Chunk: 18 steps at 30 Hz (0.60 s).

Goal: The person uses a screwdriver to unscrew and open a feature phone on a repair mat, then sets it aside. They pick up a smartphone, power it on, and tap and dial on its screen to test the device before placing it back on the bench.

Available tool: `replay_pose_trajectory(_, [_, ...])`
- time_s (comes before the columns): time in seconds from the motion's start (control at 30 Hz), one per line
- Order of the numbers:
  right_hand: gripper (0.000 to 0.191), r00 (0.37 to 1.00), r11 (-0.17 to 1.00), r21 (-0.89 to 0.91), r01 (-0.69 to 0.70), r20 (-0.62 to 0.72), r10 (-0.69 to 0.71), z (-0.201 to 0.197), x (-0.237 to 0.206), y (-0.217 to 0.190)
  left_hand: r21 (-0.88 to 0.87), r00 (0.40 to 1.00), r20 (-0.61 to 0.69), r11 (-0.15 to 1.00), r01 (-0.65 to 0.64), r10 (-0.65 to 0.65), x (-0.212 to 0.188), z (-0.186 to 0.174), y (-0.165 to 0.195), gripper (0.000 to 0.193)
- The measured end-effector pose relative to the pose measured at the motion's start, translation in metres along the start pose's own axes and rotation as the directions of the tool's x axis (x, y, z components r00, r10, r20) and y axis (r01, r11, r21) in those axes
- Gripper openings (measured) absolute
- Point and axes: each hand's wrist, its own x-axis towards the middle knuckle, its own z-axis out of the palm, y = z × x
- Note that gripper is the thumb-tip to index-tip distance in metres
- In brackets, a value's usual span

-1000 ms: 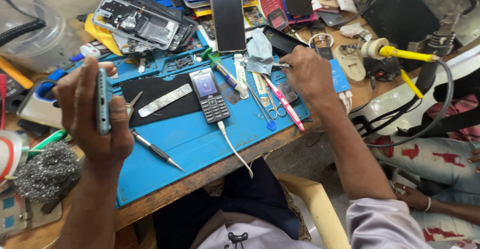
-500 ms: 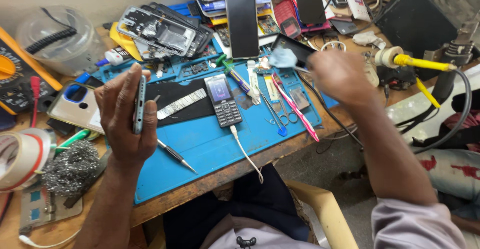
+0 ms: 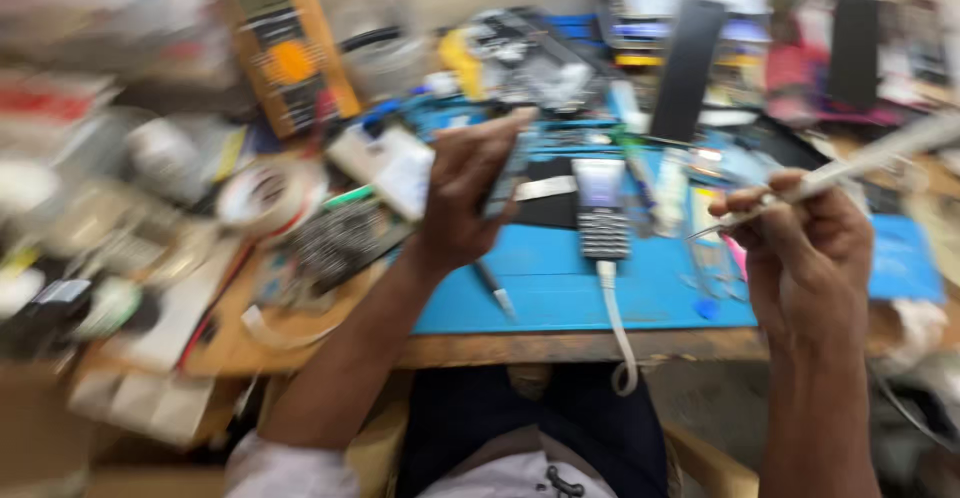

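Left hand (image 3: pixel 465 198) clamps an upright phone (image 3: pixel 505 173); right hand (image 3: pixel 805 248), at its 3 o'clock, pinches what seems a soldering iron (image 3: pixel 850 168), tip toward 9 o'clock.

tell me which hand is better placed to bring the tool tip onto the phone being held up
Right, probably. The right hand already grips the white pen-like tool, tip pointing toward the slim phone. The left hand is busy holding that phone upright.
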Motion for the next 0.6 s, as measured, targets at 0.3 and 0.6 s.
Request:
replay_pose_trajectory(0.3, [0.035,0.946,0.969,-0.052,0.242,0.235,-0.223,0.119,0.017,0.017,0.037,1.0,0.03,0.999,-0.002,0.001,0.003,-0.011,0.008,0.05])
replay_pose_trajectory(0.6, [0.039,0.889,0.914,-0.198,0.354,0.375,-0.263,0.135,0.012,0.031,0.076,0.999,0.044,0.997,-0.027,0.024,0.004,-0.013,0.006,0.048])
